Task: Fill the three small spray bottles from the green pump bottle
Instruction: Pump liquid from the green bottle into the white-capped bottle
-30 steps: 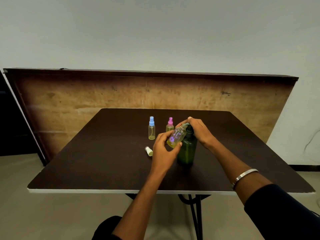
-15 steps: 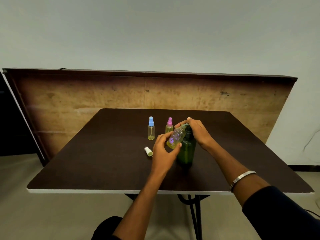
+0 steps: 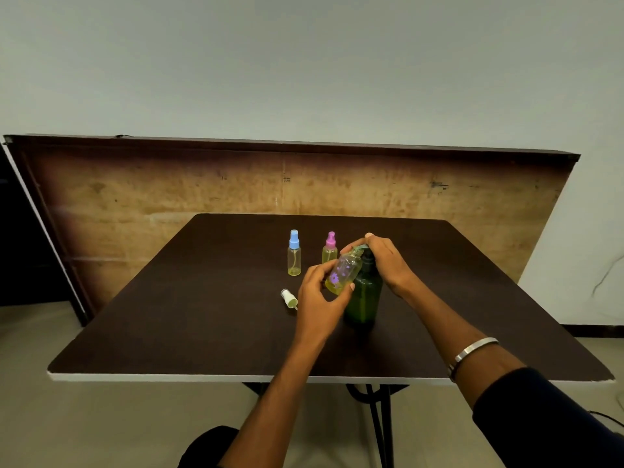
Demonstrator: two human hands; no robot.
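Note:
The green pump bottle (image 3: 363, 300) stands upright near the middle of the dark table (image 3: 169, 315). My right hand (image 3: 385, 261) lies over its pump head, fingers curled round it. My left hand (image 3: 319, 298) grips a small clear bottle with purple flowers (image 3: 344, 271), tilted with its open mouth up against the pump spout and some yellow liquid inside. Behind them stand a blue-capped spray bottle (image 3: 294, 253) and a pink-capped spray bottle (image 3: 329, 248), both holding yellow liquid. A loose white spray cap (image 3: 289, 298) lies on the table left of my left hand.
A large wooden board (image 3: 135, 197) leans upright against the wall behind the table. The table's white front edge (image 3: 169, 377) is near me, with black metal legs (image 3: 378, 423) below it.
Both hands and the bottles stay almost where they were. The flowered bottle remains tilted at the spout, and the view has shifted only slightly.

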